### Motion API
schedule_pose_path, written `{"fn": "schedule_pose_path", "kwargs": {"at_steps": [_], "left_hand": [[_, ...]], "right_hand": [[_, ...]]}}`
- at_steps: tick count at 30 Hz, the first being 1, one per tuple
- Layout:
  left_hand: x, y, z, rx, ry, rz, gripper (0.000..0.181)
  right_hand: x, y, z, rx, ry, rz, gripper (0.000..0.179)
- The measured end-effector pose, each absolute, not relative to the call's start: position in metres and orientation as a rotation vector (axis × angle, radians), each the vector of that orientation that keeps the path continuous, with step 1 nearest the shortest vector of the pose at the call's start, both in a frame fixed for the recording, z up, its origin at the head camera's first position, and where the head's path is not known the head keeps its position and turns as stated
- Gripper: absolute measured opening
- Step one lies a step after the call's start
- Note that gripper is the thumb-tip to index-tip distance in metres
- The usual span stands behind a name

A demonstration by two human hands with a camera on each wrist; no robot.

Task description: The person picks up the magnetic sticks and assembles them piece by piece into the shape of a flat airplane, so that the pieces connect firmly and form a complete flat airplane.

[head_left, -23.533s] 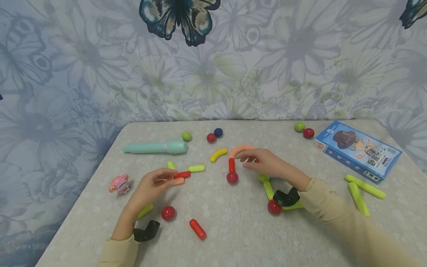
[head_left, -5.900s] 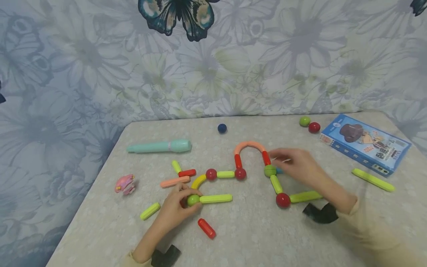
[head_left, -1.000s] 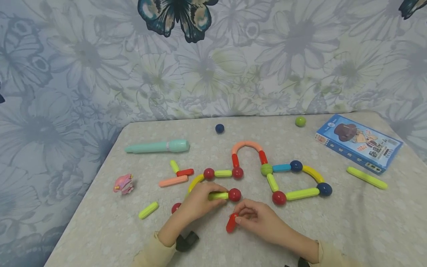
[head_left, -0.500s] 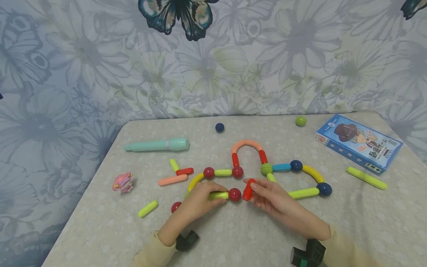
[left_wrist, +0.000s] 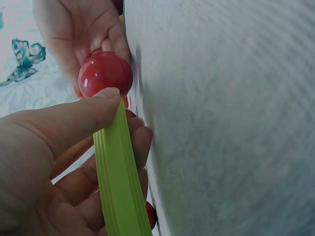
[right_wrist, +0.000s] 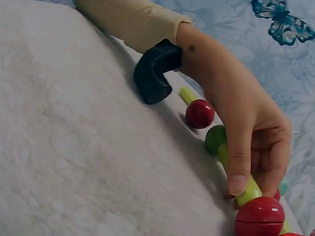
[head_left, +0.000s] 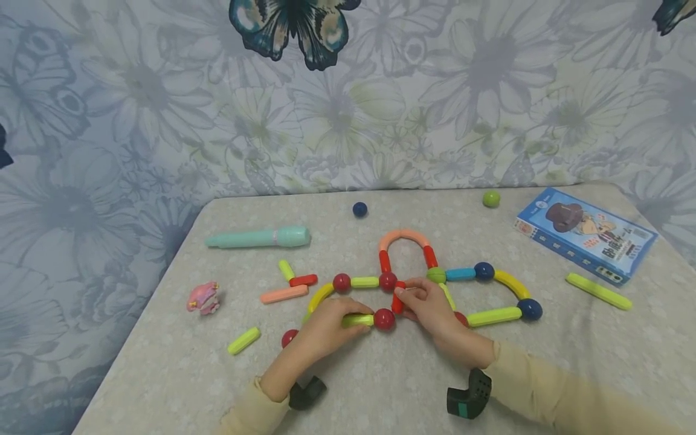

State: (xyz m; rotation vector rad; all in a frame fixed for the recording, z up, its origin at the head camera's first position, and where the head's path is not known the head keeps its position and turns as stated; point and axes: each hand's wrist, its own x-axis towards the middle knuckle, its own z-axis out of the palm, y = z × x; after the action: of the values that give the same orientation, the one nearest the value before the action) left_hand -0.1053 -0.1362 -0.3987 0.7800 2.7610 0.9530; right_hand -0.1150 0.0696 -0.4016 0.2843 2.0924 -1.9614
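Note:
In the head view, my left hand (head_left: 325, 327) pinches a long yellow-green magnetic rod (left_wrist: 118, 172) between thumb and fingers. A red ball (head_left: 384, 319) sits on that rod's right end. My right hand (head_left: 435, 311) pinches a short red rod (head_left: 399, 298), which stands between this ball and another red ball (head_left: 387, 281) above it. From that upper ball, a green rod (head_left: 364, 282), a red ball (head_left: 341, 282) and a yellow curved rod (head_left: 319, 296) run left. A peach arch (head_left: 403, 233) on red rods rises at the middle. My left hand hides part of the left loop.
On the right, a loop includes a blue rod (head_left: 460, 274), a dark-blue ball (head_left: 530, 309) and a green rod (head_left: 493, 316). Around lie a blue box (head_left: 587, 232), a mint pen-shaped object (head_left: 258, 237), a pink figurine (head_left: 203, 298) and loose rods (head_left: 284, 294).
The right loop gained dark-blue balls and a yellow curve over the last several seconds. My right hand lifted the red rod from the table, then brought it left between the two red balls.

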Motion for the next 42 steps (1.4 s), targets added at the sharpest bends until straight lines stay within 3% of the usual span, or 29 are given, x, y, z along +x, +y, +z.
{"fn": "schedule_pose_path", "kwargs": {"at_steps": [9, 42], "left_hand": [[-0.106, -0.1362, -0.3997, 0.796, 2.731, 0.964, 0.023], [-0.1036, -0.1311, -0.3976, 0.887, 2.686, 0.958, 0.017]], "right_hand": [[-0.1135, 0.0611, -0.4102, 0.336, 1.97, -2.088, 0.027], [-0.1111, 0.0662, -0.4062, 0.216, 2.118, -1.825, 0.023]]}}
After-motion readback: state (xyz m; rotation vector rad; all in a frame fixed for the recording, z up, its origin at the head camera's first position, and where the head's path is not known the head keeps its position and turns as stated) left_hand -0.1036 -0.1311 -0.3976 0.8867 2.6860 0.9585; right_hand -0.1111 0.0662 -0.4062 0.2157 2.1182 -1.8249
